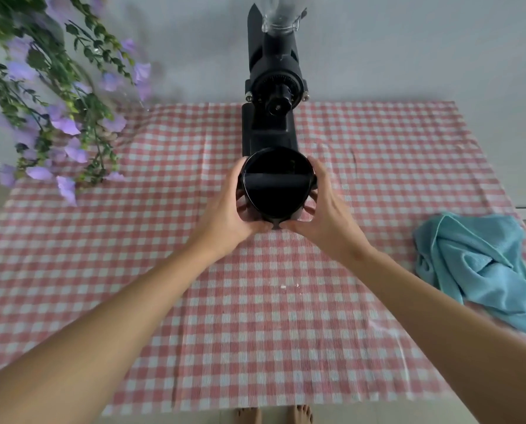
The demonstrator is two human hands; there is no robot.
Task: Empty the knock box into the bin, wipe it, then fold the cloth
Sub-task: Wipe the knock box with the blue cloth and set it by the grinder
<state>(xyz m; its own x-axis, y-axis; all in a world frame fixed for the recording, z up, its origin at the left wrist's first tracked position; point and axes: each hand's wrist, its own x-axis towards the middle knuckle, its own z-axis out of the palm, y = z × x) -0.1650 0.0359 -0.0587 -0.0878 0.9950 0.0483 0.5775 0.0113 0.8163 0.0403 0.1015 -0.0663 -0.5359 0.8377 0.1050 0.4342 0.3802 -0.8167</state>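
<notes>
The black round knock box point(276, 183) with a bar across its mouth sits at the table's middle, just in front of the grinder. My left hand point(228, 209) wraps its left side and my right hand point(322, 206) wraps its right side, thumbs meeting at its near edge. Its inside looks dark; I cannot tell what it holds. A crumpled light-blue cloth point(481, 267) lies at the right edge of the table, apart from both hands. No bin is in view.
A black coffee grinder point(272, 93) stands at the back centre. Purple flowers with green leaves point(56, 102) hang over the back left. A red-and-white checked tablecloth point(255, 332) covers the table. Small white crumbs point(289, 286) lie near the middle.
</notes>
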